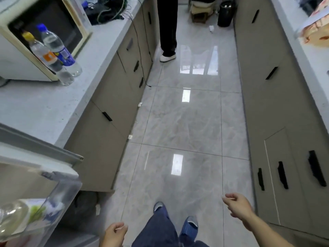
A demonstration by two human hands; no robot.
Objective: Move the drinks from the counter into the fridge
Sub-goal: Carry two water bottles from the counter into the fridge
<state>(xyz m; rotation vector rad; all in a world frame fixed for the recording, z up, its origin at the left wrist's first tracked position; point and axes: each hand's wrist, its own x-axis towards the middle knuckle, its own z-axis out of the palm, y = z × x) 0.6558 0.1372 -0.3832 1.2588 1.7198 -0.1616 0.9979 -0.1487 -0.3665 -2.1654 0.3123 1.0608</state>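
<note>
Two clear drink bottles stand on the grey counter (pixel 44 104) at the upper left, in front of a cream microwave (pixel 32 38): one with a yellow cap and orange label (pixel 48 58), one with a blue cap and blue label (pixel 59 49). At the lower left, the open fridge door's clear shelf (pixel 60 196) holds a bottle with a green label (pixel 19 214). My left hand (pixel 114 235) hangs at the bottom edge, fingers loosely curled, holding nothing. Over the floor at the lower right, my right hand (pixel 237 205) is loosely curled and also holds nothing.
Another person's dark trouser legs and white shoe (pixel 167 57) stand in the aisle ahead. Cabinets with black handles line both sides. A black cable (pixel 142 56) hangs down the left cabinets. A black bin (pixel 226 13) stands far back. Paper scraps lie on the glossy tile floor.
</note>
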